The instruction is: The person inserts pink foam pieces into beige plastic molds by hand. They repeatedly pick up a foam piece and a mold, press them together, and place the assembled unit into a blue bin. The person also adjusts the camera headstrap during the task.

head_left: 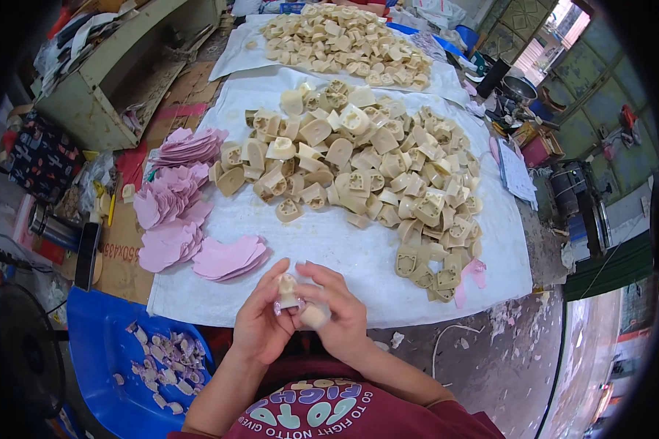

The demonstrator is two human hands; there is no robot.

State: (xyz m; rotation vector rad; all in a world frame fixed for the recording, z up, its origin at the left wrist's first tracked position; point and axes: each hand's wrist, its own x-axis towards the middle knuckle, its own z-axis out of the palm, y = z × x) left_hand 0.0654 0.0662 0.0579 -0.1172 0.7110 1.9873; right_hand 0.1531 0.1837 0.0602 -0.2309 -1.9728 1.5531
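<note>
A small cream shoe heel (287, 287) with glittery pinkish-purple material at its lower edge is held between my two hands above the front edge of the table. My left hand (260, 318) cradles it from the left, thumb and fingers closed round its side. My right hand (338, 311) has its fingers bent over it from the right, gripping the heel too. A blurred cream piece (315, 316) shows under the right fingers; whether it is a separate part I cannot tell. Ahead lies a heap of bare cream heels (359, 154). Stacks of pink cut pieces (231, 256) sit to the left.
A white sheet (307, 252) covers the table. Farther back is a second heap of heels (348, 44). At lower left, a blue basin (99, 351) holds several purple-covered heels (170, 366). A phone (87, 256) and fan (25, 351) stand left; papers (516, 172) lie right.
</note>
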